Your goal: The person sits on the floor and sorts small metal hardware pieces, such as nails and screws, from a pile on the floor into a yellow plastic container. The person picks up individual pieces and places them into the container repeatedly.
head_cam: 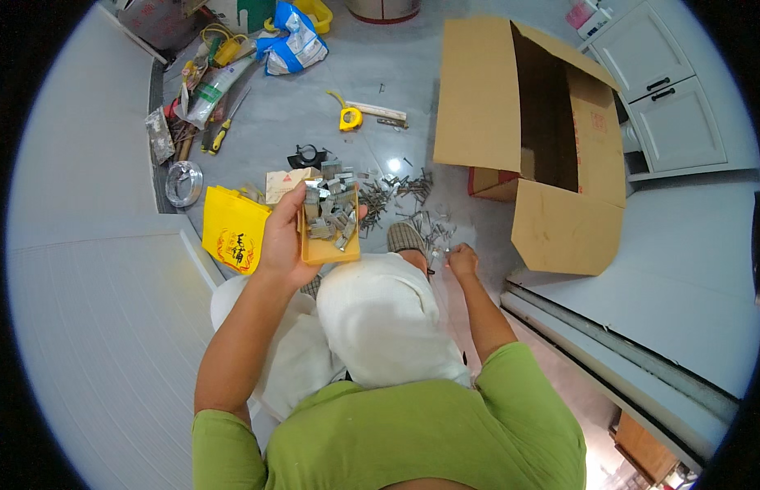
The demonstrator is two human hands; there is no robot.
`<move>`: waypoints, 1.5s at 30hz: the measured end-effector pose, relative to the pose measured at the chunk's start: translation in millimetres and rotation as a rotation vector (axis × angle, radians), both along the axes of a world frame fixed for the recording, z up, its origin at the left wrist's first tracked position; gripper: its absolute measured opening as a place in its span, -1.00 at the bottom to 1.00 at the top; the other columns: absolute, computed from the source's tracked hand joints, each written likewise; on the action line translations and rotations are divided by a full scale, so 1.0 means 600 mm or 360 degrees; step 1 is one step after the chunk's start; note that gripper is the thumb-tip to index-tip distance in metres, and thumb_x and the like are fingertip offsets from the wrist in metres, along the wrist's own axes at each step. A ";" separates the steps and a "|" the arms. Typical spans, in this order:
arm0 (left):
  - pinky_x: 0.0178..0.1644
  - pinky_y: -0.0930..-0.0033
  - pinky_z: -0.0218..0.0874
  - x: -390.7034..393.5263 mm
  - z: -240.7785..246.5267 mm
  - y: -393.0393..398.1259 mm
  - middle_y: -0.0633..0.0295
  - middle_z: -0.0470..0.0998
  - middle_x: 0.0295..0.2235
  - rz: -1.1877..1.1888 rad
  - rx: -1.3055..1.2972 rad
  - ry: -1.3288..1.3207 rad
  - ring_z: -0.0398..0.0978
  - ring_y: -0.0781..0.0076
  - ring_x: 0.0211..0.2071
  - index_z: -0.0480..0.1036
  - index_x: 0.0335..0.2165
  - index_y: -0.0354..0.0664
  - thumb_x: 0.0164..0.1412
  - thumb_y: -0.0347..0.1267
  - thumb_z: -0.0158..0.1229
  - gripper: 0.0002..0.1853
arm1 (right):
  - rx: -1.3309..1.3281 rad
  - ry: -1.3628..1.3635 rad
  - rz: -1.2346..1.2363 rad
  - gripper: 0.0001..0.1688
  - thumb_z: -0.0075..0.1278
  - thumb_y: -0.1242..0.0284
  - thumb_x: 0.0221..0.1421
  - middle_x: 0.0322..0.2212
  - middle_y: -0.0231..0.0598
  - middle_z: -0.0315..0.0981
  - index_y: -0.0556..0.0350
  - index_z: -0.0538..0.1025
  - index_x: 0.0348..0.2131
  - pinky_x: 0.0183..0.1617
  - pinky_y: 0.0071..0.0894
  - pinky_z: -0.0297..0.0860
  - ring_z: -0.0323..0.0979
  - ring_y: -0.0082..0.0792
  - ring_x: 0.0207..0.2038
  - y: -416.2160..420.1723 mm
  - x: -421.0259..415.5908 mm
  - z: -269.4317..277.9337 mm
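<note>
My left hand (285, 236) grips a small yellow open box (330, 252) by its side, above my knees. Short silvery strips of what look like staples or brads (326, 208) lie jumbled in it, heaped toward its far end. Down at the floor, to the right of my shoe, is my right hand (463, 260). Its fingers are curled together beside small shiny metal pieces (438, 251); whether anything is pinched in them is too small to tell. Loose nails or screws (375, 201) lie in a scattered pile beyond my foot.
A big open cardboard box (478, 92) stands at right. A yellow tape measure (350, 119), a black clamp-like part (306, 157) and a small carton (282, 185) lie ahead. Leftward are a yellow bag (233, 226), a clear tape roll (184, 184) and a screwdriver (219, 138).
</note>
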State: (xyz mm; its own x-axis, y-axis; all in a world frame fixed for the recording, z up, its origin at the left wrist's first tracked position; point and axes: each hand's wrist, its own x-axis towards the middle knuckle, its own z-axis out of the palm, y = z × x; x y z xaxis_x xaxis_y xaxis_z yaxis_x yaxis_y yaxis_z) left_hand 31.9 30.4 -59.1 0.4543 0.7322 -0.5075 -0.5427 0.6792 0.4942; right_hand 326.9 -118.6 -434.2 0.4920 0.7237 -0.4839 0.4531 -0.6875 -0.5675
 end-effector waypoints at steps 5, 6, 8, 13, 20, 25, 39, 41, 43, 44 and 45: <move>-0.08 0.07 0.30 -0.007 -0.002 -0.005 0.00 0.37 -0.05 0.0006 0.0028 -0.0021 0.41 0.04 -0.11 0.20 0.02 -0.22 0.24 -0.14 -0.31 -0.50 | 0.0279 0.1313 -0.0345 -0.92 -0.02 0.56 -0.06 -0.69 -0.30 0.35 0.16 0.36 -0.47 -0.62 -0.61 0.18 0.31 -0.51 -0.65 0.110 -0.057 0.278; -0.09 0.08 0.30 -0.004 -0.001 -0.004 0.01 0.38 -0.06 -0.0002 0.0034 -0.0020 0.41 0.04 -0.11 0.21 0.01 -0.22 0.24 -0.14 -0.31 -0.51 | 0.0389 0.1470 -0.0314 -0.91 -0.04 0.59 -0.01 -0.68 -0.36 0.32 0.13 0.33 -0.47 -0.64 -0.63 0.14 0.25 -0.57 -0.67 0.124 -0.065 0.321; -0.10 0.08 0.30 -0.003 0.002 -0.006 0.02 0.39 -0.06 -0.0002 0.0046 -0.0006 0.41 0.05 -0.11 0.23 0.00 -0.23 0.25 -0.14 -0.32 -0.51 | 0.0559 0.1566 -0.0107 -0.88 0.00 0.57 -0.02 -0.67 -0.39 0.31 0.12 0.33 -0.45 -0.60 -0.64 0.16 0.27 -0.60 -0.64 0.149 -0.095 0.437; -0.08 0.13 0.29 -0.007 0.002 -0.009 0.03 0.45 -0.17 0.0007 0.0090 -0.0051 0.45 0.12 -0.16 0.30 -0.10 -0.24 0.25 -0.14 -0.27 -0.55 | 0.0849 0.1267 0.0564 -0.87 0.02 0.58 -0.06 -0.63 -0.44 0.31 0.16 0.37 -0.44 -0.54 -0.63 0.22 0.31 -0.62 -0.58 0.163 -0.172 0.641; 0.02 0.20 0.21 -0.019 -0.037 -0.001 0.07 0.43 -0.11 0.0011 0.0064 -0.0090 0.40 0.22 -0.10 0.30 -0.06 -0.23 0.24 -0.13 -0.25 -0.53 | 0.1304 0.0351 0.1289 -0.85 0.00 0.58 -0.13 -0.55 -0.11 0.40 0.18 0.38 -0.43 -0.43 -0.35 0.31 0.40 -0.17 -0.53 0.172 -0.240 0.690; 0.01 0.21 0.23 -0.023 -0.037 -0.005 0.07 0.43 -0.12 -0.0001 0.0121 -0.0048 0.41 0.24 -0.10 0.30 -0.06 -0.24 0.24 -0.11 -0.26 -0.52 | 0.1337 0.0229 0.1298 -0.85 0.02 0.59 -0.13 -0.51 -0.12 0.40 0.18 0.39 -0.43 -0.42 -0.32 0.31 0.41 -0.15 -0.49 0.168 -0.248 0.687; -0.05 0.24 0.28 -0.018 -0.014 -0.009 0.19 0.47 -0.18 0.0003 0.0068 0.0018 0.45 0.32 -0.16 0.35 -0.12 -0.12 0.25 -0.12 -0.27 -0.59 | 0.1307 0.0087 0.1245 -0.87 0.01 0.51 -0.05 -0.45 -0.16 0.38 0.14 0.43 -0.40 -0.36 -0.28 0.33 0.41 -0.14 -0.43 0.165 -0.237 0.689; -0.06 0.24 0.29 -0.019 -0.013 -0.008 0.22 0.48 -0.21 0.0008 0.0056 0.0010 0.46 0.34 -0.18 0.36 -0.15 -0.09 0.25 -0.12 -0.25 -0.61 | 0.1386 0.0020 0.1275 -0.86 0.03 0.54 -0.07 -0.46 -0.18 0.39 0.16 0.45 -0.40 -0.40 -0.36 0.33 0.41 -0.20 -0.45 0.166 -0.246 0.686; -0.13 0.21 0.31 -0.017 -0.008 -0.011 0.19 0.49 -0.26 0.0082 0.0018 -0.0014 0.47 0.31 -0.25 0.36 -0.21 -0.11 0.23 -0.15 -0.18 -0.67 | 0.1356 0.0025 0.1293 -0.86 0.03 0.55 -0.07 -0.45 -0.19 0.40 0.15 0.45 -0.39 -0.39 -0.35 0.34 0.42 -0.20 -0.44 0.167 -0.249 0.686; -0.17 0.20 0.33 -0.016 -0.006 -0.011 0.18 0.50 -0.29 0.0118 -0.0002 -0.0026 0.48 0.29 -0.28 0.36 -0.24 -0.12 0.22 -0.16 -0.15 -0.69 | 0.1340 0.0028 0.1301 -0.85 0.03 0.55 -0.07 -0.44 -0.20 0.40 0.15 0.45 -0.38 -0.39 -0.35 0.34 0.42 -0.20 -0.43 0.169 -0.249 0.686; -0.17 0.19 0.33 -0.018 -0.008 -0.012 0.17 0.50 -0.28 0.0119 0.0018 -0.0029 0.48 0.29 -0.28 0.36 -0.23 -0.13 0.22 -0.16 -0.15 -0.69 | 0.1404 0.0053 0.1245 -0.86 0.03 0.56 -0.07 -0.44 -0.20 0.40 0.15 0.46 -0.38 -0.40 -0.37 0.34 0.42 -0.21 -0.44 0.170 -0.248 0.684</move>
State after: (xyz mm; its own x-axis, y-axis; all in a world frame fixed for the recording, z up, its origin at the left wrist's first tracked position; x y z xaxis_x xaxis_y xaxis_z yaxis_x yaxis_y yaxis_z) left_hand 21.3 23.2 -63.9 0.4071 0.7702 -0.4910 -0.6010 0.6307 0.4910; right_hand 178.1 -16.6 -23.8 -0.2374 0.9134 0.3307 0.5533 0.4070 -0.7268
